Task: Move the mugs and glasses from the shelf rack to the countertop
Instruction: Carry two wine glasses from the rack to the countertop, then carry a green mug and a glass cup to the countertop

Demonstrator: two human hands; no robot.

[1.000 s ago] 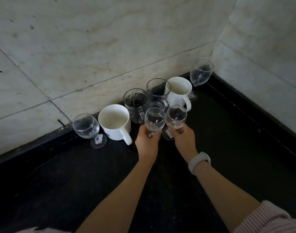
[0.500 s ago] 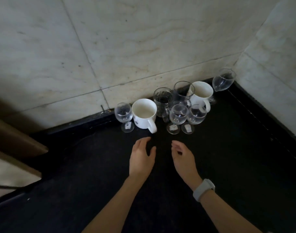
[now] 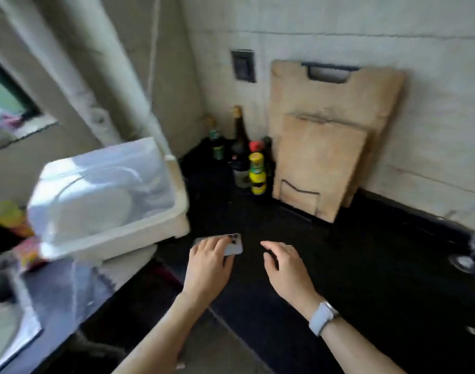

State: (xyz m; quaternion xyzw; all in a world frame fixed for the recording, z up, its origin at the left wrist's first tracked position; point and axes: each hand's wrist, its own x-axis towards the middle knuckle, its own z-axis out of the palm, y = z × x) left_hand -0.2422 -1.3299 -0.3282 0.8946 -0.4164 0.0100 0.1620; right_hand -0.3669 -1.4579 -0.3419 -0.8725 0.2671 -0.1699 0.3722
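Both hands (image 3: 247,261) empty, fingers spread over the worktop (image 3: 365,279); between trips, next glass wants fetching from the rack.

My forearms are bare, no sleeves showing. On my right wrist sits a pale grey smartwatch with a smooth band (image 3: 323,317). My left hand (image 3: 208,268) wears nothing.
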